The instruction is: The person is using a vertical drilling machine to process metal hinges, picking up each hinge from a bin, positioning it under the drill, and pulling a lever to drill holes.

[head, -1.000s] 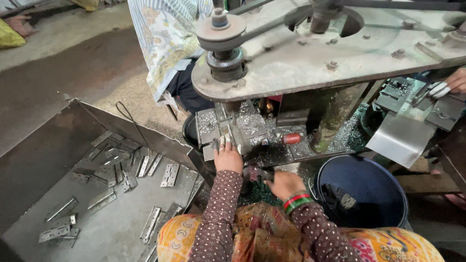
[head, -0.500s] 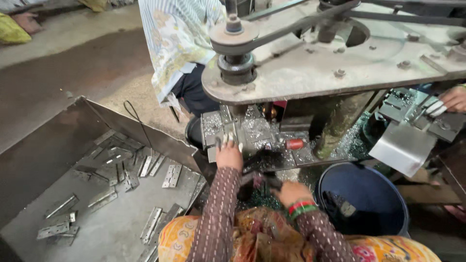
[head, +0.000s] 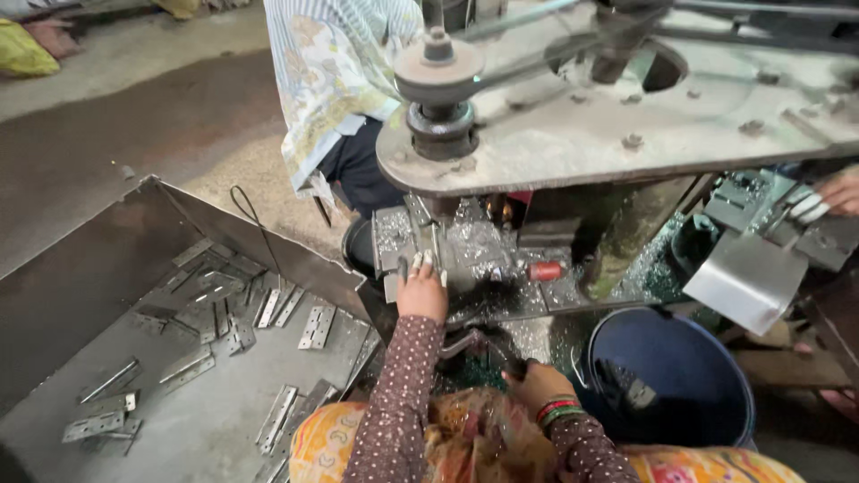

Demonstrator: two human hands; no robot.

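Nearest to us, our right hand (head: 535, 383), bangles at the wrist, is closed around a dark lever handle (head: 465, 340) just below the machine bed, fingers wrapped tight, seemingly to work it. To the right of that hand stands a blue bucket (head: 707, 376) with a few small metal pieces lying inside, close enough to take finished parts. On the near left lies a large sheet-metal tray (head: 107, 268) strewn with flat hinges (head: 315, 326), within easy reach of our left arm.

A little farther, our left hand (head: 420, 288) rests on the machine's fixture (head: 407, 241), fingers extended and pressed down on a small metal piece; we cannot tell whether it grips the piece or only steadies it. Silvery metal shavings (head: 488, 250) cover the bed around it, and a small red cylinder (head: 544, 270) lies to the right.

Above and beyond sits the heavy grey plate (head: 626, 125) carrying a pulley (head: 438, 67) and belt. Farther still, a person in a pale patterned garment (head: 331, 72) sits behind the machine. At the far right edge another person's hand (head: 837, 190) works at a neighbouring fixture.
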